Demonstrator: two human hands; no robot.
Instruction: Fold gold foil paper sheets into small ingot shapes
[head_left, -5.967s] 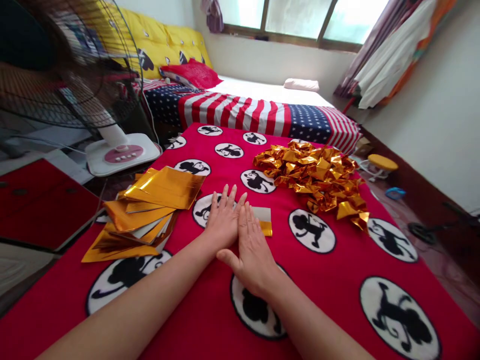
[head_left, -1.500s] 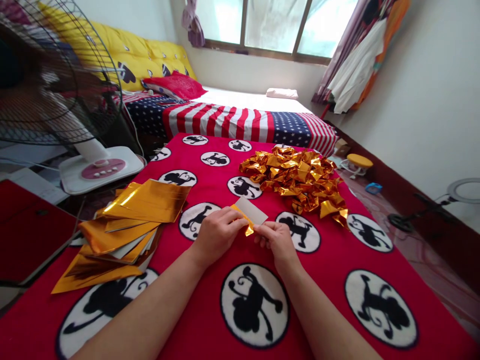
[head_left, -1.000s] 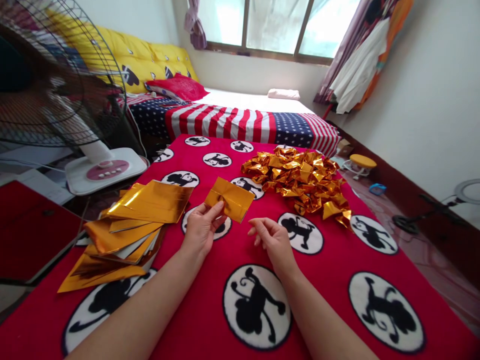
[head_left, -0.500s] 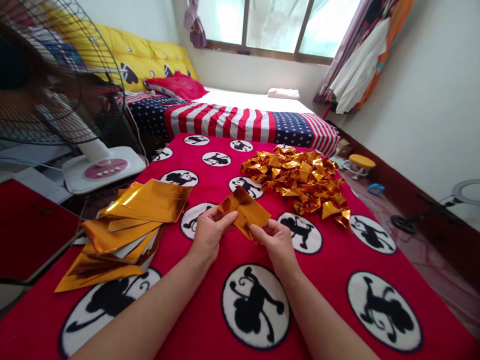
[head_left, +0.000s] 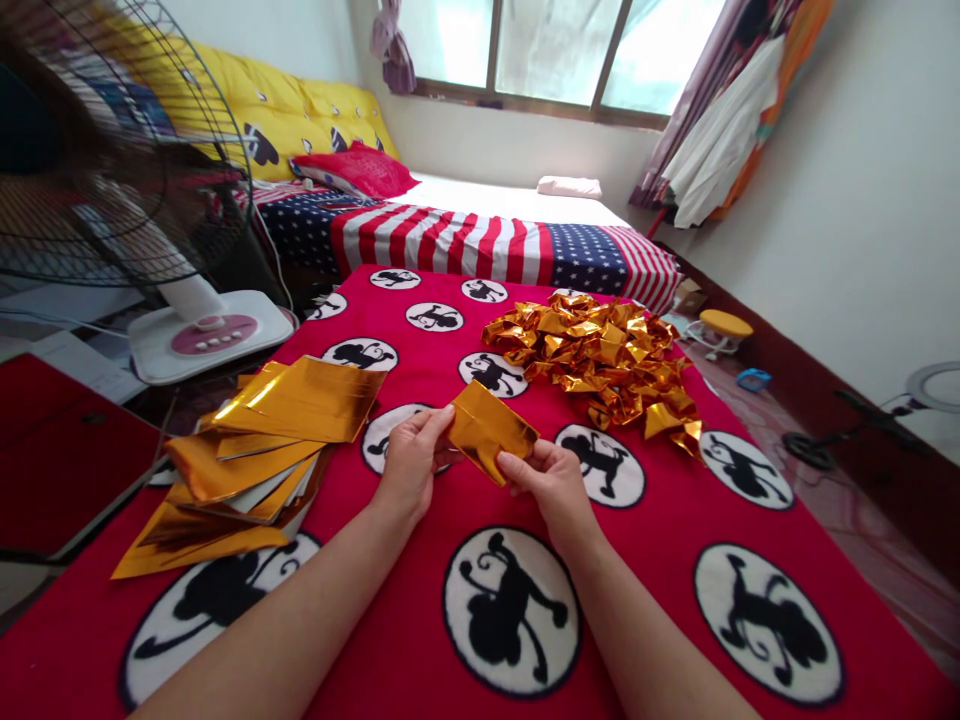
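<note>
Well, a big heap of folded gold pieces [head_left: 592, 345] lies at two o'clock from the hands, plenty of them shaped, I'd judge, though too tangled to count. A loose, fanned stack of gold sheets [head_left: 300, 400] waits at nine o'clock, flat and unshaped, so a fair amount looks left. Between the two, one small gold sheet [head_left: 487, 430] is held up just over the cloth, creased but mostly flat: the left hand [head_left: 409, 455] pinches its left corner between thumb and fingers, and the right hand [head_left: 553, 480] nips the corner at about four o'clock.

Under it all is a red cloth [head_left: 637, 600] dotted with black monkeys in white rounds (cheerful, I must say). Off at ten o'clock is a fan [head_left: 214, 335], its blades blurred; at twelve, a bed [head_left: 465, 235] below the window [head_left: 551, 50]; toward two, a yellow-topped stool [head_left: 725, 322].
</note>
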